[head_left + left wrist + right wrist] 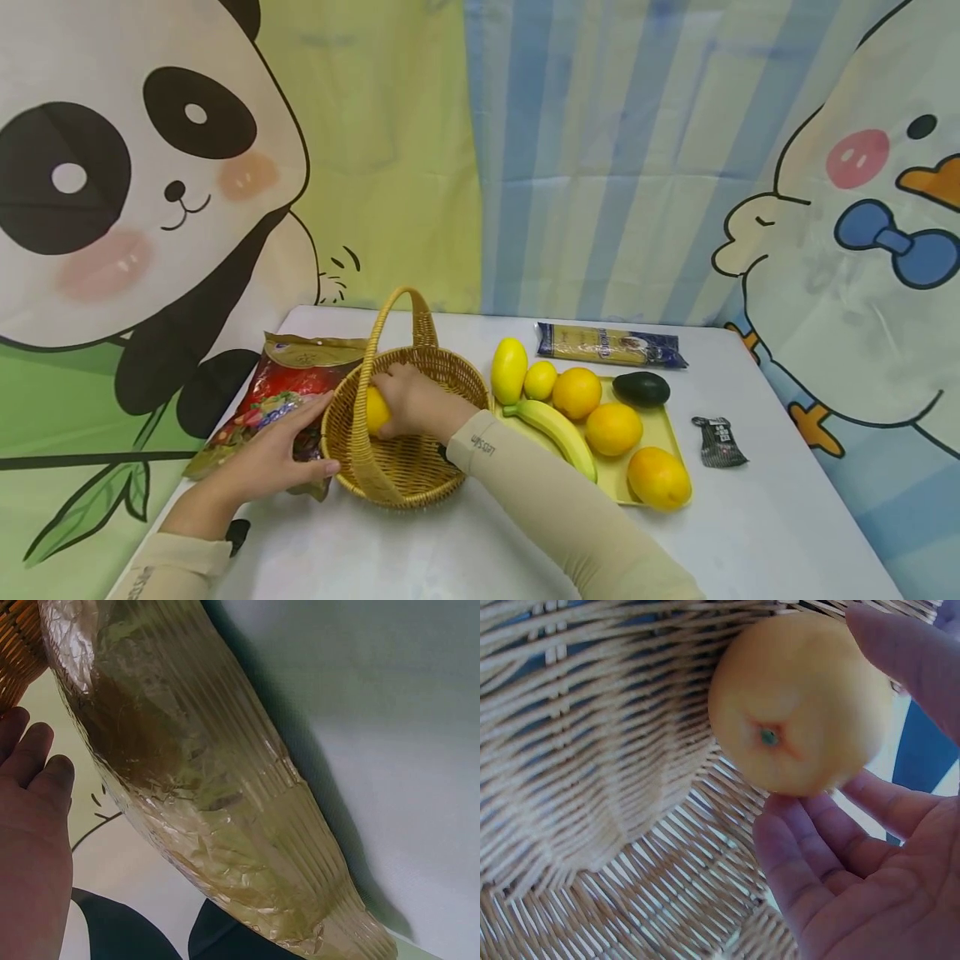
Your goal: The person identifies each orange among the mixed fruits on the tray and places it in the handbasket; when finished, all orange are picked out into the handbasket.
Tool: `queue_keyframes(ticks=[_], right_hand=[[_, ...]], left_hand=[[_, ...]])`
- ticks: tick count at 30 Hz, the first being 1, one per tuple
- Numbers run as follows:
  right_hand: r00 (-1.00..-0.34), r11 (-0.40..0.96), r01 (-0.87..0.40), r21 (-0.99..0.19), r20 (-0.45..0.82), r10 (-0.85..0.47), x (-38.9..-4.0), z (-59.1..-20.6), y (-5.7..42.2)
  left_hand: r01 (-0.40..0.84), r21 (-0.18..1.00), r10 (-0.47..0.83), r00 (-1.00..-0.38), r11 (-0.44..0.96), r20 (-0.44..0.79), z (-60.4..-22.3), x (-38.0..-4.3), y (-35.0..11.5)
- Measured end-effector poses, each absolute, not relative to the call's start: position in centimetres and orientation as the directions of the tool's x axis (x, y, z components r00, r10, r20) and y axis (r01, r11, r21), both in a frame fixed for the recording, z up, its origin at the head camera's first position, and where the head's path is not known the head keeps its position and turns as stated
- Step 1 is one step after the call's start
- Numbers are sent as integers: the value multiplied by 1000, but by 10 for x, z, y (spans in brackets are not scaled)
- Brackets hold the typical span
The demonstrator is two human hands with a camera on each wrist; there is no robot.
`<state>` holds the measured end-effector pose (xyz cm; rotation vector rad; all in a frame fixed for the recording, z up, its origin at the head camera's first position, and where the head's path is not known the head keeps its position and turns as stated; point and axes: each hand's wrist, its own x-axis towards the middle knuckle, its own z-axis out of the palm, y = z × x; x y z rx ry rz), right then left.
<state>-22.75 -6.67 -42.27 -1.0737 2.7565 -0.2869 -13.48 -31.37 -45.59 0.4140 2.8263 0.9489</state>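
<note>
A wicker basket [408, 467] with a tall handle stands left of the table's middle. My right hand [415, 402] reaches inside it and holds an orange [799, 705] near the left wall, thumb on one side and fingers under the other. In the head view, the handle and hand partly cover this orange [375, 410]. At the basket's left side, my left hand [281, 454] has its fingers extended, with the fingertips at the rim; contact is hard to judge. Just behind that hand lies a shiny red and gold bag [288, 379].
Right of the basket, a yellow tray [615, 479] bears a banana [558, 433], an avocado [641, 389] and several yellow or orange fruits. Behind it lies a blue and gold packet [611, 345]. A small black packet [718, 442] is at the right. A printed curtain backs the table.
</note>
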Motion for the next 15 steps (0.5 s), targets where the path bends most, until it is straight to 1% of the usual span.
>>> queue_keyframes(ticks=[4,8,11,15], right_hand=[[-721,715,-672,-196,-48,-691,-224,-412,-55],[-736,731,-660,-176,-43,-675,-220,-399,-40],[-753,746,-637,-196,-53,-656,-218,-390,-31],[-764,748,-627,-218,-13,-645,-217,-381,-17]], left_hand=[[221,611,306,-952,760,-36,-456,-136,-313],[227,615,311,-950,755,-31,-457,-137,-312],[225,610,307,-951,759,-32,-455,-137,-313],[226,604,304,-952,764,-29,-455,-137,-314]])
